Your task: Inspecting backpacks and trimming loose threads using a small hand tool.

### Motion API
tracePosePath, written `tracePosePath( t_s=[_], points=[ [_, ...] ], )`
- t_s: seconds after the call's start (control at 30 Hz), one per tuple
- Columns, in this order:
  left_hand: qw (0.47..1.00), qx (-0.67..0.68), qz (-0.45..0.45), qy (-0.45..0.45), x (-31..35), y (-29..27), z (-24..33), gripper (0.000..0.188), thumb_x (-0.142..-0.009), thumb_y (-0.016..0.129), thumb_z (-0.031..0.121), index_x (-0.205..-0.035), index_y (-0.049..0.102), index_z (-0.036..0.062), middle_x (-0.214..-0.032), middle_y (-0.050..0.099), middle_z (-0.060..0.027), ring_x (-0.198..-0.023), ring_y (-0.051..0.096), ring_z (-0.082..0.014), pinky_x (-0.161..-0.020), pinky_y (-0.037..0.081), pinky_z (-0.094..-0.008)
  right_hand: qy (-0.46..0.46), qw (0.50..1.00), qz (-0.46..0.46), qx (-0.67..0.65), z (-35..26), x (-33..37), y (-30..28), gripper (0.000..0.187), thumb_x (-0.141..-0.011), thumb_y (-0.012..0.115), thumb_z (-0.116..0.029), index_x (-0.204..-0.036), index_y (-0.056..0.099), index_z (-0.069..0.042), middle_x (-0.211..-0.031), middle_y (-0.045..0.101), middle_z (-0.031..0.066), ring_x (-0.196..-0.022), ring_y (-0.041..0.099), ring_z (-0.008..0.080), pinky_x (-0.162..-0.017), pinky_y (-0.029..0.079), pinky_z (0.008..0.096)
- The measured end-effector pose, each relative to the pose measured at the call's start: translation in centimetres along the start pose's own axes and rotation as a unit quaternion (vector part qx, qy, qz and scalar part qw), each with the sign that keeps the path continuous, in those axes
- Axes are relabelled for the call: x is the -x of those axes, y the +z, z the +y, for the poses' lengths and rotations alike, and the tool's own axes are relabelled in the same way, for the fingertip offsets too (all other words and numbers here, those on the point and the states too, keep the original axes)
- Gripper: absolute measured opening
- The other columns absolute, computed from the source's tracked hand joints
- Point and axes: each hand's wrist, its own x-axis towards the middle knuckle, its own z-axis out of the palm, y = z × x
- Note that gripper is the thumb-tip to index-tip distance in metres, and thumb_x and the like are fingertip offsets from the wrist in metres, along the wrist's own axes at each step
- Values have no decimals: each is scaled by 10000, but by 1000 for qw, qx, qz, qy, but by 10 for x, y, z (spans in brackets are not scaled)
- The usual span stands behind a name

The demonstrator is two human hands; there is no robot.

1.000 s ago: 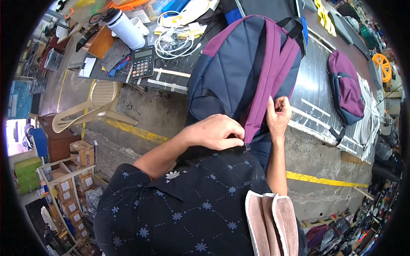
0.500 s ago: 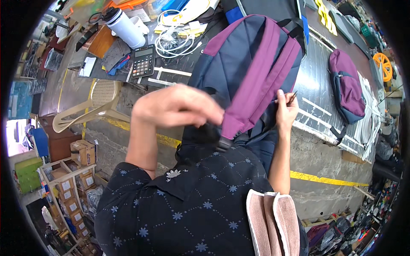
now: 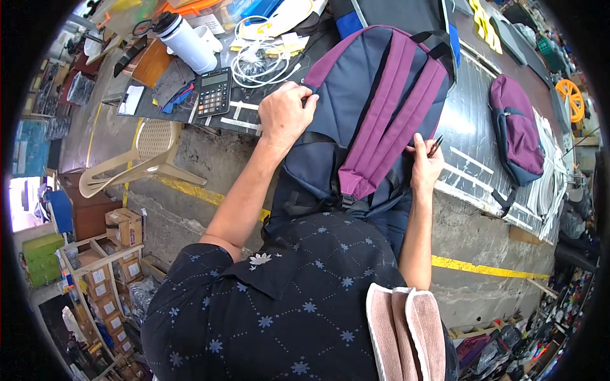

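Note:
A navy and purple backpack (image 3: 338,117) leans against the table edge in front of me, its back panel and two purple shoulder straps (image 3: 387,120) facing up. The straps run down to a purple patch near a black buckle at my waist. My left hand (image 3: 286,114) is closed on the bag's left side edge, thumb and fingers pinching the fabric by the purple trim. At the right side edge, my right hand (image 3: 424,164) holds small dark thread snips (image 3: 436,146), points outward, its fingertips touching the bag. Part of the snips is hidden in the palm.
On the table left are a calculator (image 3: 214,93), a white bottle (image 3: 189,46) and a coiled white cable (image 3: 257,63). Another purple and navy backpack (image 3: 518,130) lies to the right, beside stacked white strips (image 3: 548,171). A beige plastic chair (image 3: 155,152) stands left.
My left hand has moved up and away from the lower end of the straps to the bag's left edge and gripped it. The straps now lie flatter. My right hand has barely moved.

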Motion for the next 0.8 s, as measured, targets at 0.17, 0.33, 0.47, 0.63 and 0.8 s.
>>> tracePosePath(
  t_s=[0.17,0.33,0.47,0.63,0.8],
  points=[
    [999,-49,-13,5,-5,7,3,117,-889,820,240,-878,816,124,-871,749,-40,-744,738,-273,-683,577,-404,6,1000,10,10,-1,1,1,397,-1018,814,-155,-817,472,-168,-788,487,-71,-702,628,86,-739,597,302],
    [959,265,-50,-87,-3,14,-14,148,-925,820,188,-890,756,59,-790,685,-26,-669,677,-161,-611,535,-340,23,1000,6,10,-4,2,4,392,-1016,820,-165,-823,478,-166,-798,495,-68,-725,649,93,-747,590,298],
    [716,633,-169,-243,-7,-5,-29,97,-1055,724,142,-1062,717,46,-852,650,47,-653,506,-22,-627,418,-190,19,1000,6,5,-2,2,3,404,-1013,824,-166,-821,468,-168,-801,495,-69,-729,643,89,-745,587,294],
    [657,690,-194,-235,4,-17,-23,119,-1077,708,165,-1084,704,46,-927,672,14,-718,556,-42,-686,449,-186,41,998,30,-28,-8,2,8,192,-1080,732,-193,-955,604,-124,-841,525,-60,-715,563,71,-747,569,284],
    [697,667,-147,-217,15,-15,-13,117,-1098,679,165,-1120,703,52,-1007,702,1,-874,617,-77,-835,498,-225,-152,987,-2,50,-40,13,28,161,-1112,667,-178,-1187,628,-41,-952,567,-28,-787,544,66,-769,522,254]
  ],
)
